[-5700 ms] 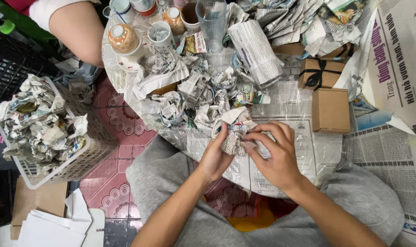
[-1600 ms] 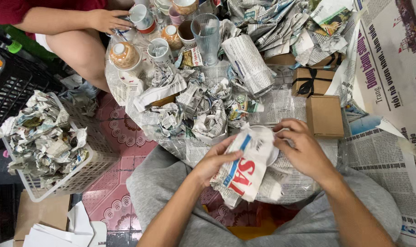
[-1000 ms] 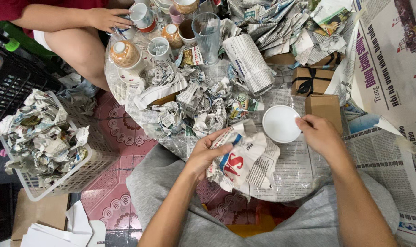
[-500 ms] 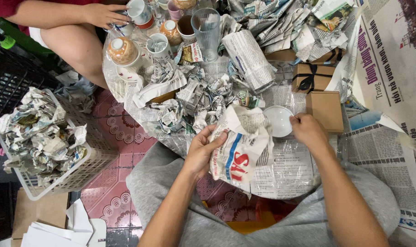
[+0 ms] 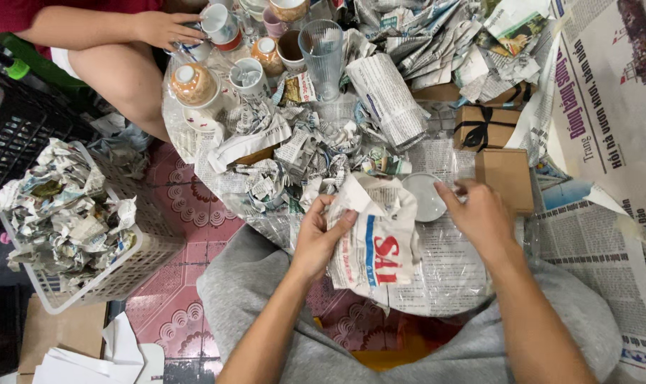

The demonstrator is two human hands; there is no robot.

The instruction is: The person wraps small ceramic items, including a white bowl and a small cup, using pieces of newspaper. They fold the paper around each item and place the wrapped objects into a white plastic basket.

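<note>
Right hand [image 5: 483,213] shifted onto white saucer [image 5: 424,197], fingers spread; left hand [image 5: 321,231] fingers still clutch newspaper sheet [image 5: 376,238].

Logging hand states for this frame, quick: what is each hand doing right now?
Left hand: closed on the crumpled newspaper sheet.
Right hand: open, fingers at the small white dish, not clearly gripping it.
</note>
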